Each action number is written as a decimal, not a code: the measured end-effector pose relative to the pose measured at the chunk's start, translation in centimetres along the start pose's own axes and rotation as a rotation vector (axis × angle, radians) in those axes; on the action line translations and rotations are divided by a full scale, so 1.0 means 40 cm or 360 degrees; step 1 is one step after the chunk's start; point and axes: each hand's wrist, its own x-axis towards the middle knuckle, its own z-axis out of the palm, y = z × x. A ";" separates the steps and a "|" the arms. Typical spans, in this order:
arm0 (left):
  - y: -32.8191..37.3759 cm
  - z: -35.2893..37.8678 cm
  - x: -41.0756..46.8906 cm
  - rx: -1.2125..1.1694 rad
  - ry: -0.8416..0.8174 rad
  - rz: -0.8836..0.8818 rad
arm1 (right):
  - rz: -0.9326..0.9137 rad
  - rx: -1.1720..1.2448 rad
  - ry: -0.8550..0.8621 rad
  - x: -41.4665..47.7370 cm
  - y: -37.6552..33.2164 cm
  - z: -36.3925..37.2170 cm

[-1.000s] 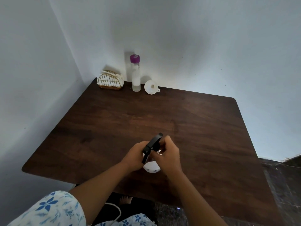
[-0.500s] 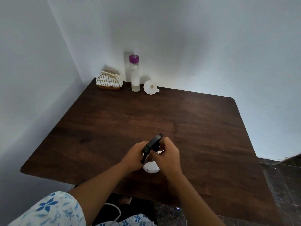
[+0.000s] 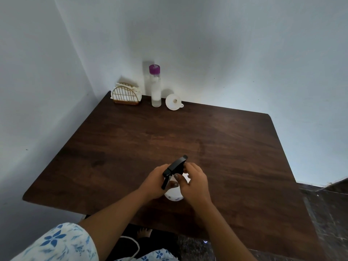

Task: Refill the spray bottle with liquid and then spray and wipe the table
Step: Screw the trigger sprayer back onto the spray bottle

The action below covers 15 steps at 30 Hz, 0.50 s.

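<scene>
A small white spray bottle [image 3: 174,196] with a black trigger head [image 3: 175,167] stands on the dark wooden table [image 3: 235,147] near its front edge. My left hand [image 3: 155,182] wraps around the bottle's left side. My right hand [image 3: 194,182] grips the black head and neck from the right, fingers curled round it. Most of the bottle's body is hidden by both hands. At the far back stand a tall clear bottle [image 3: 156,91] with a purple cap, part filled with liquid, and a white funnel [image 3: 174,102] lying beside it.
A gold wire holder with white napkins [image 3: 126,94] sits in the back left corner. White walls close in the table's back and left sides. Dark floor shows at the right and below the front edge.
Both hands stay on the spray bottle; the black head has turned only slightly. Nothing else on the table has moved.
</scene>
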 end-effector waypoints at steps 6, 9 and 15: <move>-0.018 0.004 0.005 -0.0020 0.0001 -0.0049 | 0.0096 0.0216 -0.0489 0.031 0.009 -0.052; -0.012 0.004 0.002 -0.0010 -0.0002 -0.0071 | 0.0101 0.0081 -0.0250 0.019 -0.003 -0.027; -0.005 0.000 -0.001 0.0073 -0.0047 -0.0065 | 0.0152 0.0134 -0.0055 -0.003 -0.012 0.001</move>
